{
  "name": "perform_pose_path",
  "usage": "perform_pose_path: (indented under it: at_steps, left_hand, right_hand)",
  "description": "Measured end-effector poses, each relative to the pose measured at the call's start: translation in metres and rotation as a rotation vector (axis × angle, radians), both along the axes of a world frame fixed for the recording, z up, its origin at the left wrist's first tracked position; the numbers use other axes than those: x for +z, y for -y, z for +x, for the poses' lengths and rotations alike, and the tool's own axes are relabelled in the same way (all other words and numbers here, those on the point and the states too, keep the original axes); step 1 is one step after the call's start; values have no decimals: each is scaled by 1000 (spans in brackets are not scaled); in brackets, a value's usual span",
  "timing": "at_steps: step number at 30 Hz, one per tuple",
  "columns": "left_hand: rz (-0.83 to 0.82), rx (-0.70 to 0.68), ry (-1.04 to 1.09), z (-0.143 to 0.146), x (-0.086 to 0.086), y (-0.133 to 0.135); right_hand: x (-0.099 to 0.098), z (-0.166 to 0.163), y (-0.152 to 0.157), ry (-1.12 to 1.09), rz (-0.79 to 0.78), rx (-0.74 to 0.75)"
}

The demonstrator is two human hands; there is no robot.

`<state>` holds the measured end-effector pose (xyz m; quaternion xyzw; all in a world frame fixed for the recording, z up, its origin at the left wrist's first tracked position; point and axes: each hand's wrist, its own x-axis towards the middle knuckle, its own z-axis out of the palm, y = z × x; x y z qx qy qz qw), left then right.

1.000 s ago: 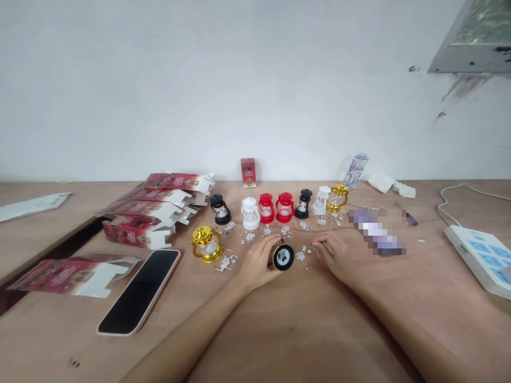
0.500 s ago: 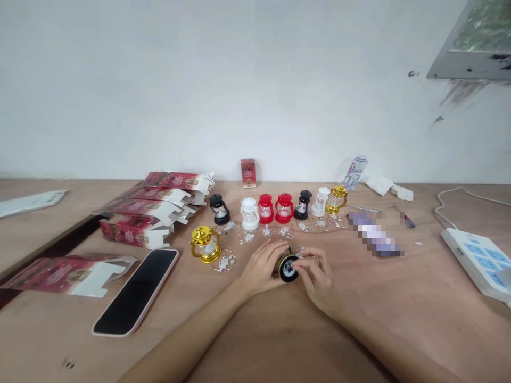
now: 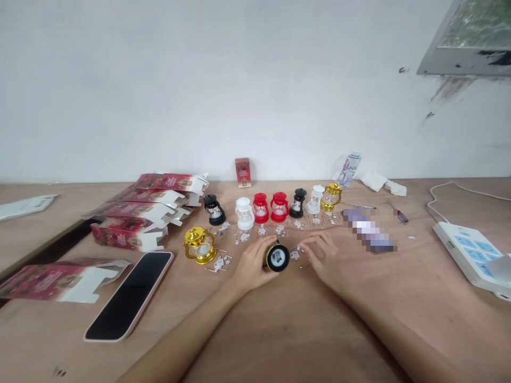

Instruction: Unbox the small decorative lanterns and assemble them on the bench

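My left hand (image 3: pixel 252 261) is closed round a small gold lantern (image 3: pixel 277 257) tipped on its side, its round black base facing me. My right hand (image 3: pixel 322 256) lies just right of it on the wooden table (image 3: pixel 279 330), fingers bent over small white-and-clear parts (image 3: pixel 296 254); what the fingertips pinch, if anything, is too small to make out. Another gold lantern (image 3: pixel 198 244) stands upright to the left.
A row of black, white, red and gold lanterns (image 3: pixel 271 206) stands behind my hands. Flattened red boxes (image 3: pixel 151 210) and a dark phone (image 3: pixel 130 295) lie left. A white power strip (image 3: pixel 471 255) is at right, a bottle (image 3: pixel 348 168) and small red box (image 3: pixel 242 171) by the wall.
My right hand has drawn back from the lantern's black base and to the right, down onto the small parts. The left hand still holds the lantern. The view shifted slightly.
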<state>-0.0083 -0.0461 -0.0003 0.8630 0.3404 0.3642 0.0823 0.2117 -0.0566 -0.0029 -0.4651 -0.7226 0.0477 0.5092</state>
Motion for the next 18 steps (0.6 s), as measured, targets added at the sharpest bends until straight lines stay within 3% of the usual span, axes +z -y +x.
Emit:
perform_pose_path:
  at_steps: [4,7,15,18]
  left_hand:
    - [-55,48,66,-4,-3,-4]
    - [-62,44,58,-4,-4,-5]
    - [-29,29,37,-2,1,-3]
    - [-23,31,29,-2,1,-3]
  right_hand:
    - [-2,30,-24,109,-322,118]
    - [-4,37,-29,193,-427,213]
    - [-11,31,-29,417,-200,207]
    - [-15,33,-31,415,-189,196]
